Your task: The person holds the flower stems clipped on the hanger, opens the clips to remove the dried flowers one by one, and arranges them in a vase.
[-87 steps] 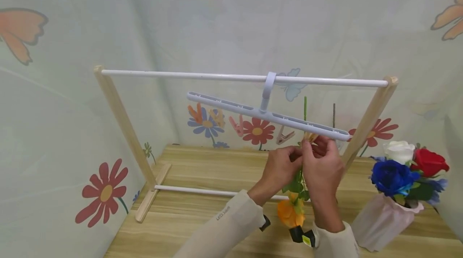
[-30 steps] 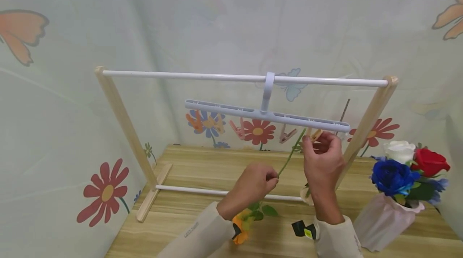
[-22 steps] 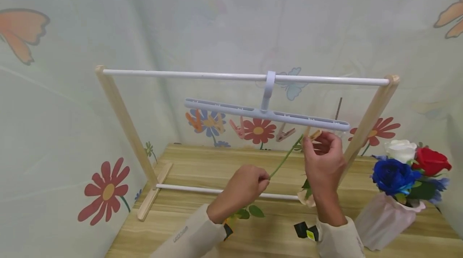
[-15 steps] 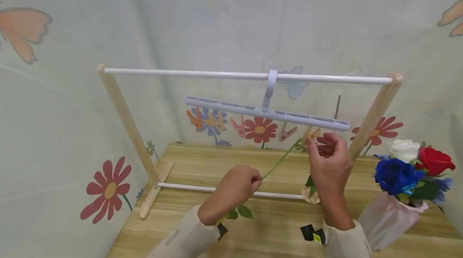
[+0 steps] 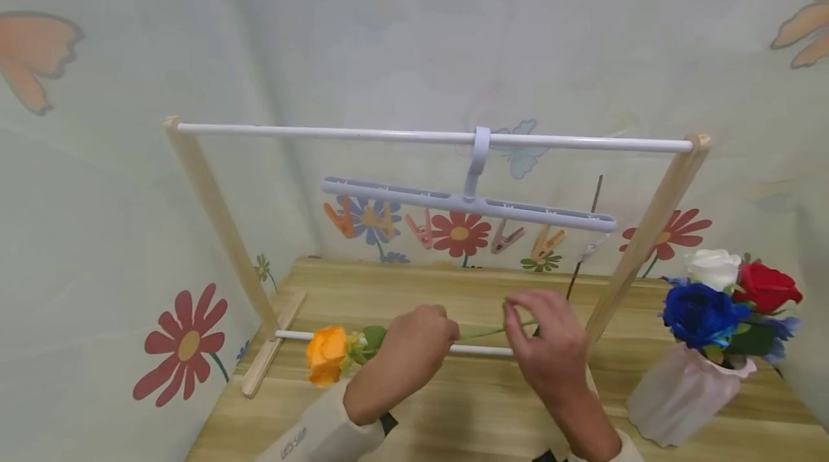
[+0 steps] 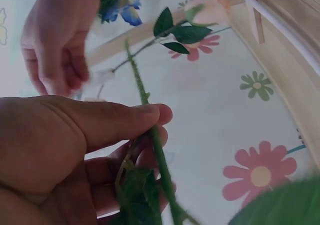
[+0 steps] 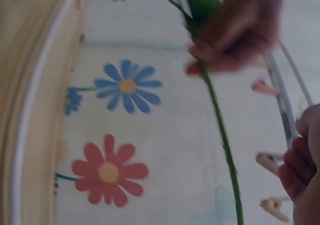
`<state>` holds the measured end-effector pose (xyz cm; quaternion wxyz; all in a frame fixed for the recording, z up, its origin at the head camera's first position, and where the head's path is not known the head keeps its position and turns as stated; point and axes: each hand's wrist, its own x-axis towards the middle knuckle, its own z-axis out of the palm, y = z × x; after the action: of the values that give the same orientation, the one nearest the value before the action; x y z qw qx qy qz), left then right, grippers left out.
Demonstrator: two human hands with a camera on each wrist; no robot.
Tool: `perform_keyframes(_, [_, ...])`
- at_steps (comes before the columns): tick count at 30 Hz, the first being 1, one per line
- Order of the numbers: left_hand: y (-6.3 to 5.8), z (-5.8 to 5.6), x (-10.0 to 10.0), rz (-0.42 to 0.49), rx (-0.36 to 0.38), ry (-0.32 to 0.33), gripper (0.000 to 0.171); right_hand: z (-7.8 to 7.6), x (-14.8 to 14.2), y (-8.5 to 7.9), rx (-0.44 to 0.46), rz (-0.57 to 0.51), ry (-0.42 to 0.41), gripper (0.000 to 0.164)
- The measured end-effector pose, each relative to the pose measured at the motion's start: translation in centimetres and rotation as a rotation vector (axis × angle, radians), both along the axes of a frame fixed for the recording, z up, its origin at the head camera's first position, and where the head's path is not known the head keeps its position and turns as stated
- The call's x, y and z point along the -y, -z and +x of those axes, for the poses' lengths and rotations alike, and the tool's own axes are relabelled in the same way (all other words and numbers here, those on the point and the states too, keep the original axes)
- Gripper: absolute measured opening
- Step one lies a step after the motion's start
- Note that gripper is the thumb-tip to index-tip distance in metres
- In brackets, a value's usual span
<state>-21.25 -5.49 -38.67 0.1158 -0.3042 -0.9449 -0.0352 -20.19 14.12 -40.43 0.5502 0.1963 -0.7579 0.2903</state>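
My left hand (image 5: 408, 354) pinches the green stem of an orange rose (image 5: 327, 354) between thumb and fingers; the rose lies sideways with its bloom to the left. In the left wrist view the thumb presses the stem (image 6: 160, 160) near its bare end. My right hand (image 5: 553, 347) hovers by that end, fingers loosely bent, and holds nothing; the right wrist view shows it apart from the stem. Above hangs a pale blue clip hanger (image 5: 401, 194) with several clothespins, among them a tan one (image 5: 545, 242). At its right end a peach rose (image 6: 210, 10) hangs by its brown stem (image 5: 596, 196).
The hanger hooks over the white top bar (image 5: 291, 132) of a wooden rack, whose right post (image 5: 667, 210) stands beside my right hand. A white lower bar (image 5: 482, 350) runs behind the hands. On the right stands a pinkish-white vase (image 5: 686, 393) with blue, white and red roses.
The orange rose's stem has come away from the tan clothespin, downward and left, in my left hand. My right hand has let go of that clothespin and lowered beside the stem end.
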Motion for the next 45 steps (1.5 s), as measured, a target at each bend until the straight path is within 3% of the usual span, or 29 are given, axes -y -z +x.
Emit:
perform_keyframes(2, [-0.1, 0.3, -0.2, -0.035, -0.079, 0.005, 0.016, 0.3, 0.9, 1.0, 0.033, 0.135, -0.073, 0.022])
perform_keyframes(4, [-0.3, 0.6, -0.5, -0.055, -0.133, 0.015, 0.012, 0.4, 1.5, 1.8, 0.085, 0.225, -0.118, 0.012])
perform_keyframes(6, [-0.7, 0.7, -0.7, -0.058, -0.162, 0.026, 0.009, 0.6, 1.8, 2.2, 0.145, 0.287, -0.123, 0.008])
perform_keyframes(9, [-1.1, 0.9, -1.0, -0.076, -0.182, 0.027, 0.007, 0.8, 1.8, 2.4, 0.189, 0.348, -0.099, 0.028])
perform_keyframes(11, [-1.3, 0.9, -1.2, -0.077, -0.173, 0.017, 0.007, 1.0, 1.7, 2.4, 0.212, 0.369, -0.082, 0.030])
perform_keyframes(16, [-1.0, 1.1, -1.5, -0.049, -0.170, -0.007, 0.007, 1.5, 1.8, 1.9, 0.260, 0.384, -0.037, 0.028])
perform_keyframes(22, [-0.3, 1.1, -1.9, -0.028, -0.319, 0.018, 0.013, 2.1, 1.9, 1.4, 0.329, 0.377, 0.022, 0.021])
perform_keyframes(25, [-0.2, 0.9, -2.0, 0.023, -0.378, 0.042, 0.014, 2.0, 1.7, 1.2, 0.323, 0.373, 0.044, 0.021])
perform_keyframes(32, [0.0, 0.7, -2.5, 0.193, -0.431, 0.114, 0.008, 1.8, 1.2, 1.1, 0.288, 0.359, 0.065, 0.027])
perform_keyframes(39, [-0.4, 1.1, -3.0, 0.240, -0.436, 0.135, 0.005, 1.7, 0.9, 1.3, 0.261, 0.348, 0.096, 0.028])
perform_keyframes(42, [-0.5, 1.4, -3.2, 0.318, -0.487, 0.199, 0.006, 1.8, 0.4, 1.4, 0.247, 0.341, 0.131, 0.028])
perform_keyframes(45, [-0.6, 1.7, -3.5, 0.433, -0.537, 0.391, 0.006, 1.9, -0.4, 1.3, 0.224, 0.314, 0.130, 0.029])
